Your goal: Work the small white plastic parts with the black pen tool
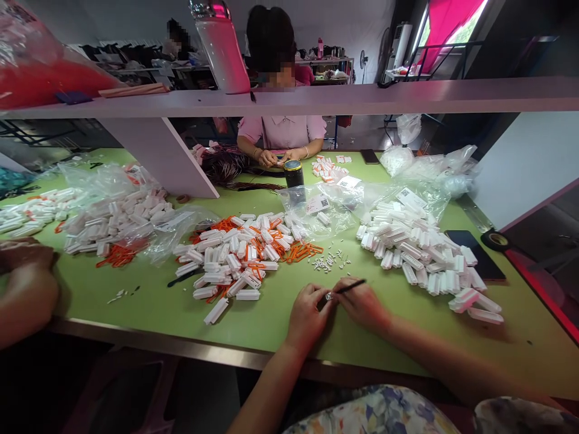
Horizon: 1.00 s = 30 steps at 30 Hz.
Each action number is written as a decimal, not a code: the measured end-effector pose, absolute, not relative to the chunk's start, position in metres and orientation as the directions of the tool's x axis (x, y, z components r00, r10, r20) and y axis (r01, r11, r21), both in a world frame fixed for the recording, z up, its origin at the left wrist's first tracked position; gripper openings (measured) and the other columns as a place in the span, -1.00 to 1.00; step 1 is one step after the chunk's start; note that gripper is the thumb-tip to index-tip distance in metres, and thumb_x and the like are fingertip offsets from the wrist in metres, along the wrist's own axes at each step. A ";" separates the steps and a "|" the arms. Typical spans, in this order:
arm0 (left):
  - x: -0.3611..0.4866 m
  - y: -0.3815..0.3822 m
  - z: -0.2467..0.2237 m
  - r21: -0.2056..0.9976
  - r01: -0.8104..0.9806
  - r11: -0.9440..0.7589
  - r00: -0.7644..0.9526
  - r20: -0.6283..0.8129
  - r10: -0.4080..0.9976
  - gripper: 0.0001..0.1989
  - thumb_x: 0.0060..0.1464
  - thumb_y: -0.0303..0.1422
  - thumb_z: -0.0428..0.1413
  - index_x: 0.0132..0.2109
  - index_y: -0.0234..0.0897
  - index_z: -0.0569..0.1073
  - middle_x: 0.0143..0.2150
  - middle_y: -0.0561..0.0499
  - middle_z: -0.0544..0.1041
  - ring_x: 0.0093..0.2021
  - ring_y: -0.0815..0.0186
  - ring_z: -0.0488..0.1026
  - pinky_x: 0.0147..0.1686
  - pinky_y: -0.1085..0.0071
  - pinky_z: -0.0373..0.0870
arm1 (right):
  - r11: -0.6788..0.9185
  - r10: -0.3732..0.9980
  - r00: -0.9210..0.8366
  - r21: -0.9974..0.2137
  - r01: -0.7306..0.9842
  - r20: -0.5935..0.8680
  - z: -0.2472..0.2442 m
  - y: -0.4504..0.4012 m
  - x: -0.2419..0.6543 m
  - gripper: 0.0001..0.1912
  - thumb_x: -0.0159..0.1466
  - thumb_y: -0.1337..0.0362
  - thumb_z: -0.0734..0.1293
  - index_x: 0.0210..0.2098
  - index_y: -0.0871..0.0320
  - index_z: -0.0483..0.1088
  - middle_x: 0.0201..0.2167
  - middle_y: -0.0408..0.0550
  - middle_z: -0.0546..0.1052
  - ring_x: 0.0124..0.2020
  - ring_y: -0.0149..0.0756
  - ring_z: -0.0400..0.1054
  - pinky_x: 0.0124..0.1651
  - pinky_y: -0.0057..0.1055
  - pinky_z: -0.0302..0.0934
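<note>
At the near edge of the green table (158, 307): left hand (309, 307), fingertips pinched round a small part (329, 296), mostly hidden; right hand (359, 301), closed on a black tool (350, 287), one end near the part; step in hand, seemingly, close work with the tool; next move likely calls for a steady pinch; pegs (323, 263) loose just beyond; clear bag (337, 222), one block (323, 219) in or under it, cannot tell which; knotted bag (408, 128), whitish contents; shelf bag (31, 54), red contents; can (294, 175), contents hidden.

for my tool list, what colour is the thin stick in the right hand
Black; the thin stick shows best in the head view.
</note>
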<state>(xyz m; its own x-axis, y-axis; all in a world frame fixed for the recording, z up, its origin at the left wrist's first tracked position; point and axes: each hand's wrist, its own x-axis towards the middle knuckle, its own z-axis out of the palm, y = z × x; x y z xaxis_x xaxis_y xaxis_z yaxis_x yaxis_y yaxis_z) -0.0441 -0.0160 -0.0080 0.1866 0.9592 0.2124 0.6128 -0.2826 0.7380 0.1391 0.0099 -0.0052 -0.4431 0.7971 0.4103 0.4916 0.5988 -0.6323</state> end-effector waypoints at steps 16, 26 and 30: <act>-0.044 -0.017 -0.004 0.753 0.600 -0.271 0.183 0.201 0.962 -0.87 0.23 -0.31 0.17 -0.14 -0.21 0.59 -0.22 -0.05 0.54 -0.15 0.19 0.48 -0.12 0.28 0.42 | 0.499 0.863 -0.357 -0.710 0.496 0.357 -0.009 0.012 0.141 -0.80 0.45 0.18 0.24 -0.25 0.10 0.42 -0.34 -0.04 0.57 -0.28 -0.21 0.47 -0.19 -0.31 0.34; -0.045 -0.016 -0.010 0.746 0.610 -0.267 0.182 0.195 0.964 -0.86 0.22 -0.33 0.15 -0.13 -0.20 0.59 -0.20 -0.06 0.55 -0.13 0.18 0.48 -0.09 0.25 0.43 | 0.634 0.771 -0.496 -0.559 0.534 0.400 -0.002 0.010 0.136 -0.82 0.43 0.30 0.24 -0.27 0.10 0.45 -0.32 -0.02 0.60 -0.27 -0.23 0.48 0.05 -0.18 0.36; -0.044 -0.017 -0.006 0.746 0.607 -0.275 0.185 0.203 0.961 -0.85 0.22 -0.31 0.18 -0.11 -0.21 0.59 -0.21 -0.06 0.54 -0.14 0.18 0.49 -0.09 0.27 0.43 | 0.405 0.901 -0.324 -0.828 0.387 0.289 -0.010 0.017 0.142 -0.77 0.42 0.11 0.27 -0.27 0.11 0.42 -0.38 -0.08 0.57 -0.37 -0.26 0.48 -0.26 -0.35 0.41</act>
<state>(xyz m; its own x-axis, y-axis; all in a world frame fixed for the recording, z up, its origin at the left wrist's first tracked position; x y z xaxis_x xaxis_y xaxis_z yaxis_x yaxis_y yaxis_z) -0.0441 -0.0167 -0.0059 0.1852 0.9615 0.2032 0.6073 -0.2745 0.7455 0.1423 0.0165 -0.0103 -0.3240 0.9008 0.2890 0.3873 0.4050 -0.8282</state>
